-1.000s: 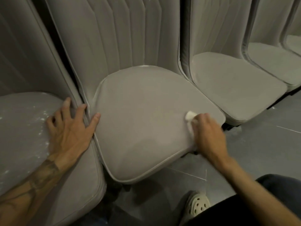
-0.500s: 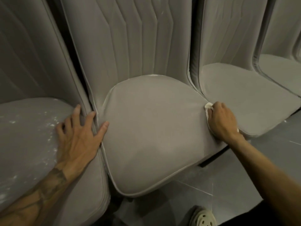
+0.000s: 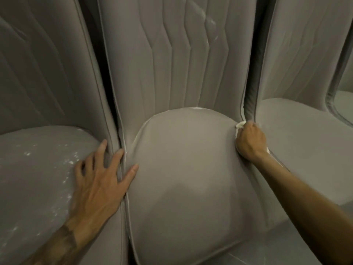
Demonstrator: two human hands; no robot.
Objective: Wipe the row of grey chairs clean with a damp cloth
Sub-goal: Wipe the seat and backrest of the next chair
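Note:
A grey upholstered chair [image 3: 187, 169] fills the middle of the view, its seat smooth and its ribbed back upright behind it. My right hand [image 3: 251, 143] grips a small white cloth [image 3: 240, 124] and presses it against the seat's right rear edge, where seat meets backrest. Most of the cloth is hidden under my fingers. My left hand [image 3: 99, 180] lies flat with fingers spread across the seam between this chair and the left chair [image 3: 38, 169], whose seat is speckled with white flecks.
Another grey chair [image 3: 301, 134] stands touching on the right, and a sliver of a further one [image 3: 343, 104] shows at the right edge. Grey floor [image 3: 286, 245] is visible at the bottom right.
My right hand has slid the cloth from the seat's front right edge back along the right side to the rear corner. The view has moved closer. My left hand has stayed put.

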